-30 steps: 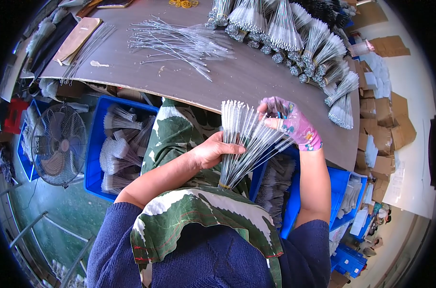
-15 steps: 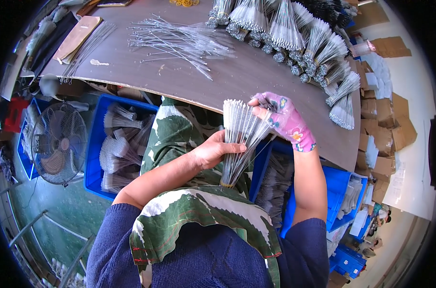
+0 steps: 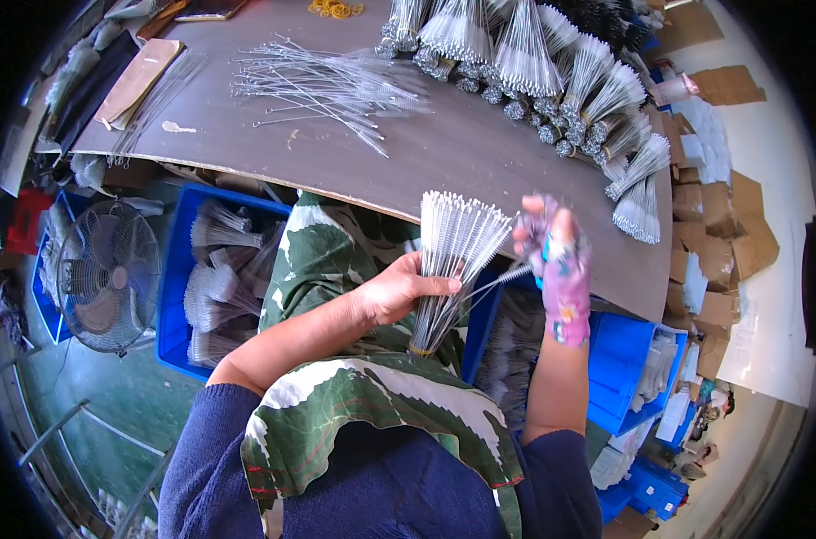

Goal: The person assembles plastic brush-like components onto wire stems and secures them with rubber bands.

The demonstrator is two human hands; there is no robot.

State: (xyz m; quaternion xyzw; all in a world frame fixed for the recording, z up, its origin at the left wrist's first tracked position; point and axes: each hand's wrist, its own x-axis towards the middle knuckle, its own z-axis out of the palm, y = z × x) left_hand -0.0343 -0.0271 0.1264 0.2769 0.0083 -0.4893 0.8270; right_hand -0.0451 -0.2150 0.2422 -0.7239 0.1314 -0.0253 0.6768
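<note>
In my bare left hand (image 3: 396, 289) is a bundle of thin wire tube brushes (image 3: 457, 238), gripped about its middle with the thumb across the front. White bristle ends fan out at the top, and a band ties the wires low down, over my camouflage apron (image 3: 372, 382). One or two brushes (image 3: 507, 276) splay out to the right from the bundle. Just right of it is my right hand (image 3: 556, 269), in a pink flowered glove with bare fingertips. Motion smears its fingers, so whether they hold a brush is unclear.
Loose brushes (image 3: 327, 85) lie on the brown table (image 3: 246, 148), with tied brush bundles (image 3: 534, 63) heaped at the far right. Blue crates (image 3: 176, 296) of brushes flank my legs. A fan (image 3: 111, 274) stands at left; cardboard boxes (image 3: 718, 207) are stacked at right.
My right hand has moved from the bundle's upper right bristles down and right, away from it. Brushes now stick out to the right. My left hand keeps its hold.
</note>
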